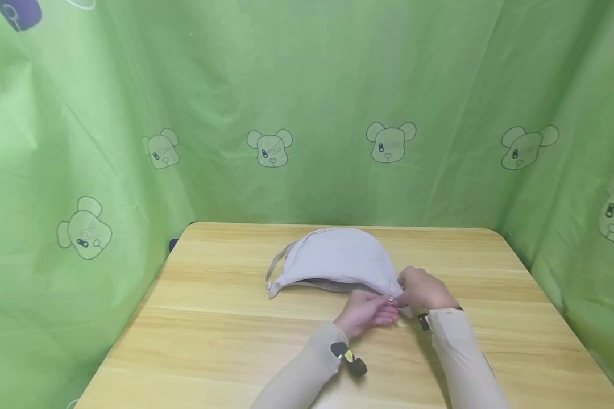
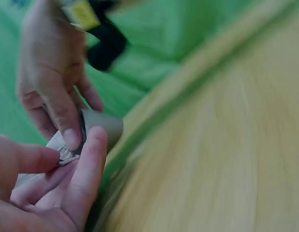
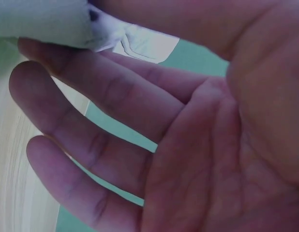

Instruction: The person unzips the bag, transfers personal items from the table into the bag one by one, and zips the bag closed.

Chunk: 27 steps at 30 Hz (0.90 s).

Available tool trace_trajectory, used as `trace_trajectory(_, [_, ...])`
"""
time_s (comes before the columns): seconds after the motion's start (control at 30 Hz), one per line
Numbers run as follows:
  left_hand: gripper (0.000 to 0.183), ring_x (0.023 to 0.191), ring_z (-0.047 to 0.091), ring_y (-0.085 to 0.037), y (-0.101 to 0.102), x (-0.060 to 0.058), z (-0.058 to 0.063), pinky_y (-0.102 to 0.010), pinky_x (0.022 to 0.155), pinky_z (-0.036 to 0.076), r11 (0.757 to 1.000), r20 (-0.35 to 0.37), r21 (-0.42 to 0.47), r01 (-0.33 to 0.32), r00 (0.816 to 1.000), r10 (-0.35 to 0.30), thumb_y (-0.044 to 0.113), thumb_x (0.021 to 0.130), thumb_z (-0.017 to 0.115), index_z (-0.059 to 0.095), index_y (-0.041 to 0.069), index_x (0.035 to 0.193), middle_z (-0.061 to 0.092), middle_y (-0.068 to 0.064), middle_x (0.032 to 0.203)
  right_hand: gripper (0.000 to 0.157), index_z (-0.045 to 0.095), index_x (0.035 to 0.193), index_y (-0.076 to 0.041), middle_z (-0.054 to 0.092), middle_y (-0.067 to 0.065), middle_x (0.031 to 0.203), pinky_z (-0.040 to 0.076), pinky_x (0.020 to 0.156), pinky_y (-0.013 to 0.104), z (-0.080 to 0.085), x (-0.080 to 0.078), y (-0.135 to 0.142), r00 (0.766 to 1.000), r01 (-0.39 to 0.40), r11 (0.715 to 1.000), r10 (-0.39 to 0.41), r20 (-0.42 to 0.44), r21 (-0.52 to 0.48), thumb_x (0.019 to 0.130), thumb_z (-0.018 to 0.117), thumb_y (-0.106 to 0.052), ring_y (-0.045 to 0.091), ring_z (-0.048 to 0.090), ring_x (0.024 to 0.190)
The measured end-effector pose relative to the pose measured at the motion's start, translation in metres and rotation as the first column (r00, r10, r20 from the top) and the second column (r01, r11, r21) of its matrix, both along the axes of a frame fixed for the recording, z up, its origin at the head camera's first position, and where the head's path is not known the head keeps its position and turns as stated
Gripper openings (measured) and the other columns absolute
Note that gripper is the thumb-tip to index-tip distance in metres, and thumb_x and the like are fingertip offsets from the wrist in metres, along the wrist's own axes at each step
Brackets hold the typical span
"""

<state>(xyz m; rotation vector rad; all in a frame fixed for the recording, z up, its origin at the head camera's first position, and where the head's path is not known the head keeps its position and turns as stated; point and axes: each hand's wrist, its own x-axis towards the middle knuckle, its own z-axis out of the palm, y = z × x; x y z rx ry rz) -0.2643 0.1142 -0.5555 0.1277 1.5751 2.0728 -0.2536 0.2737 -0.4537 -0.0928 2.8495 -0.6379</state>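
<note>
A pale crescent-shaped bag point(image 1: 343, 255) lies on the wooden table, its zipped mouth gaping along the near edge. My left hand point(image 1: 363, 312) is at the bag's right end, thumb and fingers pinching a small metal zipper pull point(image 2: 68, 161). Just beyond, my right hand point(image 1: 424, 288) grips the same corner of the bag between thumb and index finger. In the right wrist view its other fingers point(image 3: 96, 145) extend loosely, below the bag's fabric point(image 3: 43, 21). A grey band of webbing point(image 2: 103, 126) shows at that corner in the left wrist view.
The bag's strap point(image 1: 273, 267) loops out at its left end. Under everything is a light wooden table point(image 1: 210, 352). Green curtains point(image 1: 327, 74) with printed bear heads hang behind it and on both sides.
</note>
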Motion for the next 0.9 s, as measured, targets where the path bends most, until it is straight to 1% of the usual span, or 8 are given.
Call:
trace_trajectory(0.07, [0.020,0.070,0.078,-0.024,0.000,0.001,0.003,-0.029,0.066,0.065,0.996,-0.131,-0.081,-0.029,0.991,0.019,0.011,0.098,0.067,0.076,-0.007,0.097,0.077,-0.024,0.082,0.025,0.063,0.078,-0.007,0.061,0.002,0.071,0.045,0.057,0.033,0.001,0.000,0.000,1.000,-0.007,1.000,0.007,-0.008,-0.007,0.072,0.085,-0.016,0.020,0.054,0.066])
trace_trajectory(0.13, [0.020,0.064,0.077,-0.023,0.000,0.002,0.007,-0.028,0.061,0.064,0.985,-0.248,-0.162,-0.067,0.968,0.025,0.010,0.098,0.067,0.077,-0.007,0.093,0.076,-0.020,0.075,0.022,0.064,0.075,-0.007,0.060,0.002,0.069,0.044,0.056,0.032,0.001,0.001,0.001,1.000,-0.012,1.000,0.012,-0.009,-0.012,0.073,0.084,-0.015,0.019,0.054,0.065])
trace_trajectory(0.2, [0.020,0.061,0.076,-0.020,-0.001,0.003,0.011,-0.026,0.059,0.064,0.970,-0.325,-0.223,-0.096,0.946,0.019,0.011,0.098,0.067,0.077,-0.005,0.090,0.076,-0.016,0.072,0.019,0.066,0.077,-0.007,0.062,0.002,0.071,0.045,0.057,0.033,0.002,0.001,0.002,1.000,-0.018,1.000,0.018,-0.005,-0.019,0.074,0.084,-0.014,0.019,0.055,0.066])
trace_trajectory(0.27, [0.020,0.060,0.075,-0.018,-0.003,0.004,0.014,-0.026,0.057,0.063,0.958,-0.353,-0.266,-0.112,0.936,0.012,0.010,0.097,0.067,0.077,-0.004,0.088,0.076,-0.013,0.071,0.017,0.069,0.080,-0.007,0.066,0.003,0.074,0.047,0.059,0.033,0.002,0.001,0.003,1.000,-0.022,1.000,0.022,0.006,-0.023,0.075,0.084,-0.015,0.020,0.057,0.069])
trace_trajectory(0.37, [0.017,0.059,0.074,-0.017,-0.005,0.006,0.015,-0.025,0.057,0.063,0.954,-0.302,-0.283,-0.101,0.953,0.011,0.007,0.096,0.067,0.077,-0.004,0.087,0.076,-0.013,0.071,0.018,0.073,0.086,-0.007,0.070,0.003,0.080,0.050,0.062,0.035,0.002,0.000,0.004,0.999,-0.025,0.999,0.025,0.024,-0.025,0.075,0.085,-0.015,0.021,0.060,0.072])
trace_trajectory(0.53, [0.015,0.068,0.077,-0.022,-0.006,0.006,0.013,-0.027,0.064,0.065,0.979,-0.172,-0.197,-0.052,0.985,0.018,0.005,0.092,0.066,0.076,-0.006,0.092,0.078,-0.019,0.080,0.020,0.074,0.090,-0.007,0.073,0.004,0.085,0.052,0.065,0.038,0.001,-0.001,0.005,0.999,-0.026,1.000,0.027,0.035,-0.015,0.076,0.085,-0.016,0.022,0.062,0.075])
trace_trajectory(0.67, [0.016,0.076,0.079,-0.025,-0.006,0.004,0.009,-0.030,0.070,0.066,0.991,-0.112,-0.134,-0.016,0.994,0.001,0.006,0.091,0.068,0.076,-0.005,0.098,0.078,-0.021,0.087,0.022,0.074,0.092,-0.006,0.073,0.005,0.087,0.052,0.066,0.038,0.002,-0.002,0.005,0.999,-0.028,1.000,0.028,0.040,-0.014,0.076,0.085,-0.017,0.022,0.061,0.076])
trace_trajectory(0.9, [0.017,0.082,0.079,-0.024,-0.007,-0.001,0.000,-0.032,0.076,0.066,0.999,-0.032,-0.033,0.008,0.999,-0.009,0.003,0.091,0.072,0.074,-0.006,0.105,0.078,-0.022,0.093,0.026,0.074,0.095,-0.004,0.074,0.006,0.091,0.053,0.068,0.040,0.002,-0.003,0.006,0.999,-0.039,0.999,0.039,0.033,-0.008,0.076,0.085,-0.018,0.022,0.063,0.078])
